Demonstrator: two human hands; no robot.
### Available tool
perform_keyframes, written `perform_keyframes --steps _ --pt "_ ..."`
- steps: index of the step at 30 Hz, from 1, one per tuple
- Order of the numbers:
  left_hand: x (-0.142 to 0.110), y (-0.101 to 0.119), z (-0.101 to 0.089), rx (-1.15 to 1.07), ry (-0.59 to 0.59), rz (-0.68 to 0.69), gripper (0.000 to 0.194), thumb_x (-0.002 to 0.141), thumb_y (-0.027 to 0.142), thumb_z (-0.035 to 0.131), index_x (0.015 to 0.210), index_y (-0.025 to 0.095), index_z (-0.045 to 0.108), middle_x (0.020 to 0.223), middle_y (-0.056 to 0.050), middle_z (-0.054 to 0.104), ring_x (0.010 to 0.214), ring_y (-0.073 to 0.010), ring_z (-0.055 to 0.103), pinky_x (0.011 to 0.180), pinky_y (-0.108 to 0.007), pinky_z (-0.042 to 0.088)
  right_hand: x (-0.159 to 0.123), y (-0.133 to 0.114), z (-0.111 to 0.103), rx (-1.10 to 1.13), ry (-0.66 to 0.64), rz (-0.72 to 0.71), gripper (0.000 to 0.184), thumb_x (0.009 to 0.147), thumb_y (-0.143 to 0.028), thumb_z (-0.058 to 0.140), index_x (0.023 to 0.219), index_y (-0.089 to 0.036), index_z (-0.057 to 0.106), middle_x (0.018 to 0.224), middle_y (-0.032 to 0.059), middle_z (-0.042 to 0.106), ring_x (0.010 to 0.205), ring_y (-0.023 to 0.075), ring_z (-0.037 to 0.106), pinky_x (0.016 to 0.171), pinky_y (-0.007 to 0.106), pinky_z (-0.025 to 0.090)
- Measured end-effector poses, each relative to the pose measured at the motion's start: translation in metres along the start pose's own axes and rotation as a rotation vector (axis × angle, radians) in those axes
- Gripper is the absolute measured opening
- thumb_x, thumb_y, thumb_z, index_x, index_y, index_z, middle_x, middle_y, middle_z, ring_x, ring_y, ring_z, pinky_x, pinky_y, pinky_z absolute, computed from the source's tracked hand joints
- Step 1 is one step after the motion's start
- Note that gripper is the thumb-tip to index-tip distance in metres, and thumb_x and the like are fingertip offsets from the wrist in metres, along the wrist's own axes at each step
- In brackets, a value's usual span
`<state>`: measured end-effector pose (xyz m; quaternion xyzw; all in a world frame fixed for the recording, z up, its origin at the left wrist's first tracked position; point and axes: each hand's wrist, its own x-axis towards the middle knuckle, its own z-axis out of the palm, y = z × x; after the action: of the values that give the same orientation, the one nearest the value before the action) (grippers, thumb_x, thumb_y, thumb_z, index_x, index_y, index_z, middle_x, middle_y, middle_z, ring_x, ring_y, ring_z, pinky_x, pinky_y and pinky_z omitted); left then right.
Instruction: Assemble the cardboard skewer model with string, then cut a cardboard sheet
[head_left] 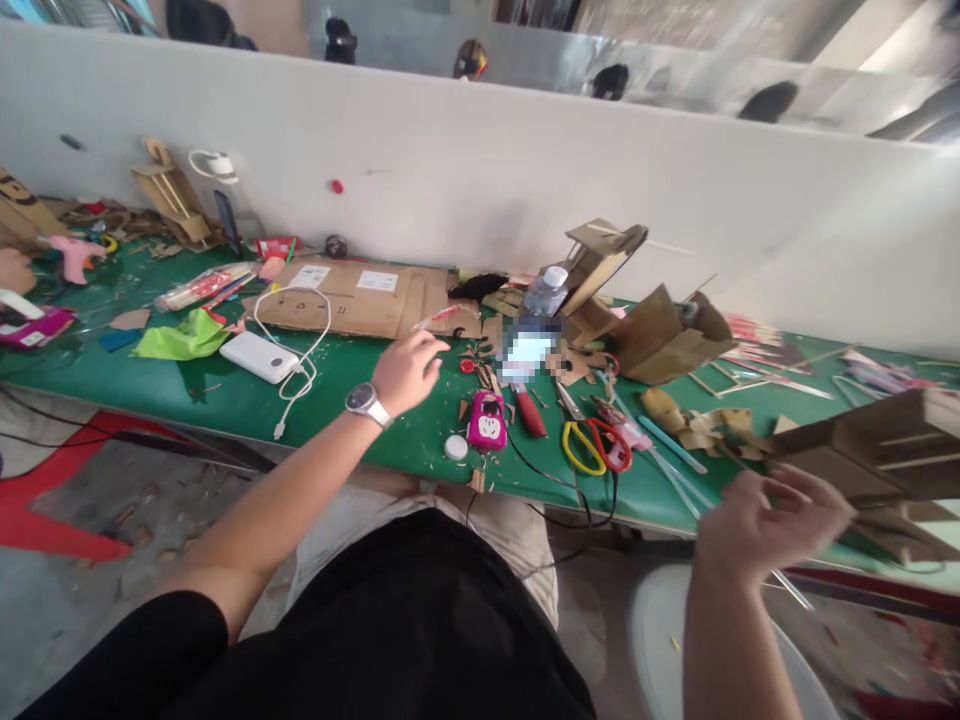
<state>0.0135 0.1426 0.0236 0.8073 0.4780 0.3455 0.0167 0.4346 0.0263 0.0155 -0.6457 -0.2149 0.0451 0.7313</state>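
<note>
My left hand (409, 372), with a watch on its wrist, hovers over the table's front part. Its fingers are loosely bent and apart, with nothing in them. Nearest to it are the cardboard sheet (345, 300) behind and a magenta socket block (487, 422) to the right. My right hand (772, 518) is raised at the table's front right, smeared by motion. Its fingers are curled; whether they hold anything cannot be made out. A cardboard box structure (870, 445) stands just beyond it. A long clear rod (679, 482) runs behind my right wrist and past the table edge.
Scissors (585, 447), a red-handled tool (530, 412), a lit phone (527, 350) and a bottle (546, 292) lie or stand mid-table. A white power bank (259, 357) with cable is at left. A cardboard piece (667, 335) stands behind. Another person's hand (13, 270) shows far left.
</note>
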Motion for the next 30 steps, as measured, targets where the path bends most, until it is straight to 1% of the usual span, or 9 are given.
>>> perform_keyframes --steps 1,2,3,7,11,17,22,27,30 --pt "0.007 -0.021 0.005 0.112 -0.034 -0.060 0.030 0.098 0.017 0.058 0.124 0.017 0.071 0.122 -0.012 0.068 0.111 -0.0265 0.065 0.098 -0.042 0.053 -0.007 0.009 0.000 -0.107 -0.067 -0.263 0.025 0.072 -0.013 0.075 0.095 -0.022 0.070 0.110 0.0120 0.061 0.100 0.0255 0.063 0.069 0.038 0.053" --pt "0.013 -0.041 0.009 0.210 -0.085 -0.110 0.034 0.095 0.019 0.063 0.128 0.019 0.070 0.128 -0.013 0.066 0.120 -0.0302 0.061 0.104 -0.045 0.050 -0.015 0.017 0.001 -0.147 -0.165 -0.440 0.019 0.071 -0.018 0.077 0.088 -0.021 0.068 0.101 0.0102 0.060 0.093 0.0252 0.061 0.067 0.038 0.052" --pt "0.018 -0.057 0.012 0.292 -0.132 -0.159 0.041 0.093 0.020 0.066 0.134 0.020 0.068 0.136 -0.013 0.063 0.128 -0.0330 0.057 0.107 -0.048 0.048 -0.024 0.024 0.002 -0.128 -0.259 -0.529 0.018 0.075 -0.024 0.076 0.091 -0.020 0.068 0.101 0.0101 0.059 0.088 0.0230 0.060 0.066 0.038 0.052" --pt "0.034 -0.102 0.020 0.344 -0.186 -0.204 0.055 0.085 0.017 0.071 0.140 0.015 0.066 0.142 -0.020 0.061 0.130 -0.0401 0.053 0.104 -0.055 0.046 -0.065 0.031 0.009 -0.096 -0.454 -0.642 0.017 0.089 -0.026 0.069 0.103 -0.018 0.067 0.103 0.0091 0.060 0.091 0.0208 0.059 0.069 0.034 0.053" --pt "0.040 -0.120 0.025 0.351 -0.175 -0.207 0.041 0.091 0.016 0.059 0.129 0.020 0.074 0.135 -0.017 0.068 0.126 -0.0383 0.055 0.103 -0.057 0.042 -0.093 0.027 0.012 -0.025 -0.546 -0.624 0.014 0.093 -0.022 0.067 0.107 -0.020 0.067 0.108 0.0096 0.059 0.092 0.0206 0.060 0.071 0.034 0.055" --pt "0.046 -0.119 0.007 0.365 -0.028 -0.221 0.042 0.099 0.022 0.050 0.136 0.021 0.071 0.141 -0.014 0.066 0.126 -0.0382 0.053 0.102 -0.056 0.039 -0.102 0.029 0.012 0.003 -0.593 -0.587 0.013 0.093 -0.023 0.066 0.106 -0.020 0.066 0.106 0.0087 0.058 0.090 0.0203 0.060 0.069 0.032 0.054" --pt "0.056 -0.109 -0.028 0.302 0.224 -0.122 0.040 0.103 0.027 0.048 0.134 0.021 0.073 0.135 -0.013 0.071 0.119 -0.0366 0.059 0.101 -0.053 0.042 -0.107 0.028 0.019 -0.012 -0.612 -0.564 0.012 0.095 -0.027 0.065 0.105 -0.020 0.065 0.107 0.0092 0.057 0.093 0.0213 0.061 0.070 0.034 0.055" --pt "0.051 -0.085 -0.059 0.215 0.544 0.040 0.039 0.106 0.033 0.046 0.130 0.019 0.074 0.130 -0.015 0.073 0.119 -0.0325 0.062 0.107 -0.048 0.044 -0.116 0.023 0.026 0.022 -0.642 -0.581 0.010 0.096 -0.024 0.064 0.106 -0.021 0.066 0.107 0.0092 0.058 0.097 0.0219 0.060 0.073 0.034 0.054" --pt "0.035 -0.066 -0.067 0.172 0.618 0.084 0.039 0.107 0.035 0.046 0.129 0.020 0.074 0.128 -0.015 0.073 0.118 -0.0304 0.064 0.109 -0.048 0.045 -0.120 0.021 0.029 0.026 -0.654 -0.581 0.010 0.096 -0.024 0.064 0.106 -0.021 0.066 0.108 0.0094 0.057 0.099 0.0225 0.060 0.073 0.034 0.055"
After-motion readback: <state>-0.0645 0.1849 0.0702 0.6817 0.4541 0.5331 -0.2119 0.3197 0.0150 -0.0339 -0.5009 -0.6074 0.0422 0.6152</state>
